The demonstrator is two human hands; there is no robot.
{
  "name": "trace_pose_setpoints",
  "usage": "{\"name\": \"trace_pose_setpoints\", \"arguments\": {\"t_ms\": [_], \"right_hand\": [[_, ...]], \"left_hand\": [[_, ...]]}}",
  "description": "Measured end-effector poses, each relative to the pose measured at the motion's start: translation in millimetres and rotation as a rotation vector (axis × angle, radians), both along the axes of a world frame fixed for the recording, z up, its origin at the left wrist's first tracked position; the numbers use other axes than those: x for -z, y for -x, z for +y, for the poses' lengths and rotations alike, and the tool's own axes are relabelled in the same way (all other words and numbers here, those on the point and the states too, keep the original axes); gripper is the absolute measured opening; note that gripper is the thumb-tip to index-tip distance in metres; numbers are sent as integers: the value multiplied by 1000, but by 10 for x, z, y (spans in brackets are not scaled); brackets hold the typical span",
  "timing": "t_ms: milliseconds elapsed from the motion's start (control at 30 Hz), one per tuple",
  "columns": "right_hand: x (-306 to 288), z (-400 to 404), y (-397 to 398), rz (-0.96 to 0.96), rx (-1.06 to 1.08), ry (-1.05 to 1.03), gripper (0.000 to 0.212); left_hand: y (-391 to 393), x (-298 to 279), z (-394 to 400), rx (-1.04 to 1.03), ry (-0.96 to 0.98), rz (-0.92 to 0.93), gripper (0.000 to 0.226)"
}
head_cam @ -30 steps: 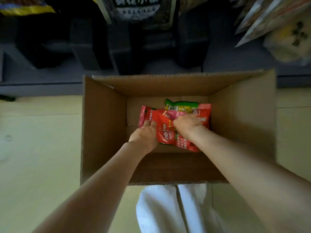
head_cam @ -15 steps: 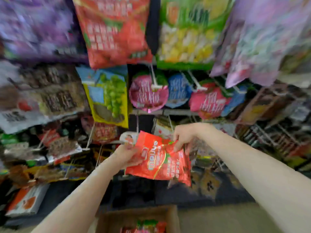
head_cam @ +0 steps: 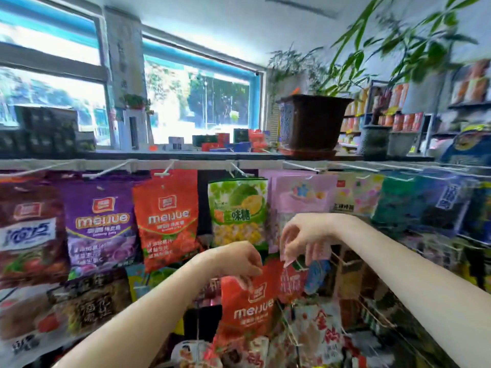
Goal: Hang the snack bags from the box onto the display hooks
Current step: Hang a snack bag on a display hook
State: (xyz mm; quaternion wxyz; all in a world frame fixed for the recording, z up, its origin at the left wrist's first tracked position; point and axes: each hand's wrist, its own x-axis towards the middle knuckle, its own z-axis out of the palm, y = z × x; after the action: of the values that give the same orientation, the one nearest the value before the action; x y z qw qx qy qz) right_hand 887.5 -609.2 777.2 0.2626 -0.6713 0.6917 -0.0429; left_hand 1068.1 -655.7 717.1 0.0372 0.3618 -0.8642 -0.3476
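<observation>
A red snack bag [head_cam: 249, 306] hangs upright in front of the display rack. My left hand [head_cam: 236, 258] pinches its top edge near the left corner. My right hand [head_cam: 305, 237] is just above and to the right, thumb and forefinger curled down onto the bag's top right corner. A matching red bag [head_cam: 166, 216] hangs from a white display hook [head_cam: 164, 171] on the top rail, up and to the left of my hands. Purple [head_cam: 99, 221] and green [head_cam: 237, 208] bags hang on either side of it. The box is out of view.
Several more snack bags fill the lower rows of hooks, with bare wire hooks [head_cam: 372, 312] jutting out on the right. A brown plant pot [head_cam: 313, 120] and small boxes [head_cam: 225, 142] stand on the ledge above the rail, under a window.
I lifted the red bag out of the box with both hands and raised it to the rack. It turned upright, my head tilted up, and the box left the view.
</observation>
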Motion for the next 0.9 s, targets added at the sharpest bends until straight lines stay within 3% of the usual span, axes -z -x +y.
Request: {"name": "trace_pose_setpoints", "arguments": {"t_ms": [200, 433, 567, 700, 900], "right_hand": [[-305, -88, -243, -161, -156, -11, 48], [-286, -495, -649, -192, -239, 42, 10], [-407, -681, -1089, -307, -269, 185, 13], [-579, -902, -1505, -347, -211, 340, 6], [-562, -1161, -1921, -256, -18, 443, 9]], "left_hand": [[-71, -375, -89, -94, 34, 21, 10], [-660, -600, -124, -274, 107, 139, 13], [-1173, -755, -231, -449, 203, 224, 16], [-1667, -900, -391, -580, 313, 308, 5], [-1930, -865, -799, -565, 429, 297, 13]]}}
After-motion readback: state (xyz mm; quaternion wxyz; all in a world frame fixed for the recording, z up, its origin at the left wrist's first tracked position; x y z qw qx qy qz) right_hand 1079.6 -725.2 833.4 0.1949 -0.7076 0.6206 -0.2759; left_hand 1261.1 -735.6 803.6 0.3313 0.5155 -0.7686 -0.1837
